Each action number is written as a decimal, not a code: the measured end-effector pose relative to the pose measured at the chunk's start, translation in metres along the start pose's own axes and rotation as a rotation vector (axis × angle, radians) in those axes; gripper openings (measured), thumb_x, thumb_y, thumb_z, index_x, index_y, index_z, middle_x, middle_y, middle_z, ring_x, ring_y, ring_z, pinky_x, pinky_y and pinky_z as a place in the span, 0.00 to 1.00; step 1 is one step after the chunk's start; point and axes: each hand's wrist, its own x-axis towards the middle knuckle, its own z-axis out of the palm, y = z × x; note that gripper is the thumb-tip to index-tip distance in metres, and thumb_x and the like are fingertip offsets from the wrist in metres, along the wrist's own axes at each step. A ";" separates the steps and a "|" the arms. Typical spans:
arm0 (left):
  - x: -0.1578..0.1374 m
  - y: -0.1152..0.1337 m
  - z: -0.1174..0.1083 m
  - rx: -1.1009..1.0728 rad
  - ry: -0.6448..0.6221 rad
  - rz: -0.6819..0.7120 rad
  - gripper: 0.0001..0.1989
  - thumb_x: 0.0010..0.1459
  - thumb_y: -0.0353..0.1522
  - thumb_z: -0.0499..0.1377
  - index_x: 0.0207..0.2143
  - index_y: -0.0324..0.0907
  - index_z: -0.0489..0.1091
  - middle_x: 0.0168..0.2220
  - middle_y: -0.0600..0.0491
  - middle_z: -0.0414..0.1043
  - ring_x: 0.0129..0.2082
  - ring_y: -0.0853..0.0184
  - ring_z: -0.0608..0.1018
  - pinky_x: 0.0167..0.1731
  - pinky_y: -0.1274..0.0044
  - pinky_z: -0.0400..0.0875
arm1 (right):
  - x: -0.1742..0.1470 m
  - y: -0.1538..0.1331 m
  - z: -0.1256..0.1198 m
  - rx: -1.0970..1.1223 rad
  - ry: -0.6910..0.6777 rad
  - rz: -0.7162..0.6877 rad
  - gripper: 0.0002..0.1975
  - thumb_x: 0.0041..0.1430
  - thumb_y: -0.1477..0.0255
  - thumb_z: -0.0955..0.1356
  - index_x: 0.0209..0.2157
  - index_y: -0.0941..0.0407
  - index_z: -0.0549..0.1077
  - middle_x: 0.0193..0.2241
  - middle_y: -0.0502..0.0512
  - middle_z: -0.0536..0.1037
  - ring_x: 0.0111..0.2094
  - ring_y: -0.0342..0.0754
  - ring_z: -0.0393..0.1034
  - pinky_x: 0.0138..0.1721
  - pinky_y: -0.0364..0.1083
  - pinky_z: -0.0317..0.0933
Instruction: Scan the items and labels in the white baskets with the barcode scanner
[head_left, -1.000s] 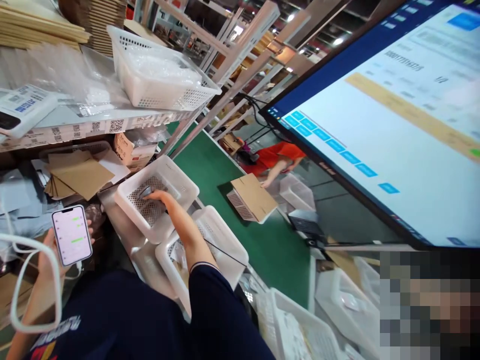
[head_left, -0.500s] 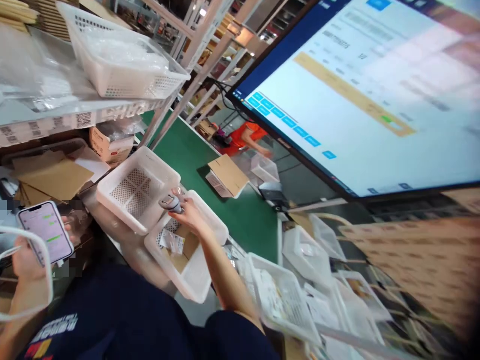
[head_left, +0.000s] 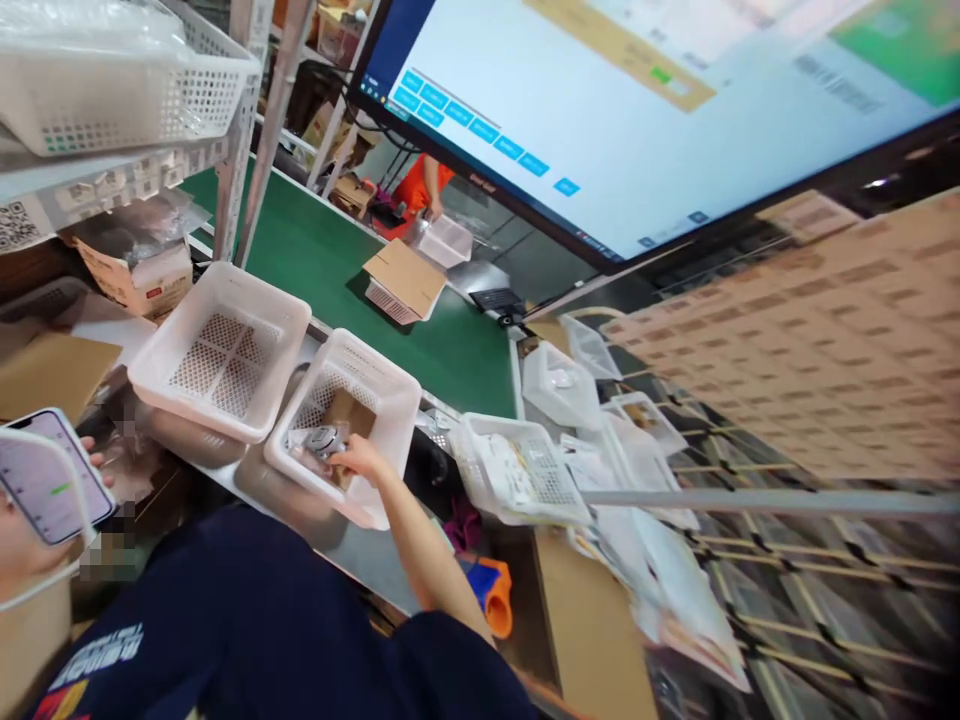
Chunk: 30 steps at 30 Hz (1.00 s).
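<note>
My left hand [head_left: 19, 555] is closed around a smartphone [head_left: 56, 480] with a lit chat-like screen, at the left edge; a white cable [head_left: 71, 465] loops across it. My right hand [head_left: 363, 460] reaches into a white plastic basket [head_left: 401, 385], its fingers closed on a small rounded grey item [head_left: 324, 440]. I cannot make out exactly what this item is. Under it in the basket lie a piece of brown cardboard [head_left: 351, 412] and a clear plastic packet, partly hidden. A second white basket [head_left: 146, 365] with a perforated bottom stands just left of it.
A large monitor [head_left: 525, 110] hangs at the upper right. Behind the baskets runs a green work surface [head_left: 289, 235] with a cardboard-topped basket [head_left: 405, 278]. A person in orange [head_left: 424, 185] is beyond. Baskets of packets [head_left: 517, 470] stand right; a metal shelf post [head_left: 266, 140] rises left.
My right hand has lowered the grey item from above the gap between the baskets into the right-hand basket. The view has shifted, and the phone sits further toward the left edge.
</note>
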 end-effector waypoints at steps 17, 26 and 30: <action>0.015 -0.014 -0.017 -0.031 0.042 -0.079 0.41 0.63 0.58 0.47 0.66 0.43 0.72 0.48 0.37 0.82 0.36 0.47 0.86 0.48 0.47 0.80 | -0.045 0.074 -0.065 0.096 0.194 0.181 0.09 0.55 0.76 0.69 0.40 0.59 0.72 0.21 0.48 0.72 0.18 0.42 0.63 0.20 0.41 0.56; 0.020 -0.019 -0.026 0.079 0.074 -0.112 0.43 0.59 0.59 0.48 0.64 0.43 0.75 0.53 0.38 0.81 0.37 0.47 0.86 0.35 0.57 0.85 | -0.050 0.070 -0.060 -0.094 0.214 0.193 0.13 0.58 0.71 0.72 0.44 0.62 0.78 0.35 0.61 0.82 0.28 0.49 0.75 0.29 0.43 0.65; 0.016 -0.017 -0.024 0.079 0.052 -0.103 0.44 0.56 0.61 0.52 0.66 0.46 0.73 0.57 0.38 0.78 0.40 0.47 0.86 0.43 0.54 0.83 | -0.043 0.053 -0.054 -0.179 0.222 0.144 0.15 0.59 0.67 0.73 0.46 0.59 0.79 0.39 0.59 0.84 0.34 0.50 0.79 0.34 0.43 0.67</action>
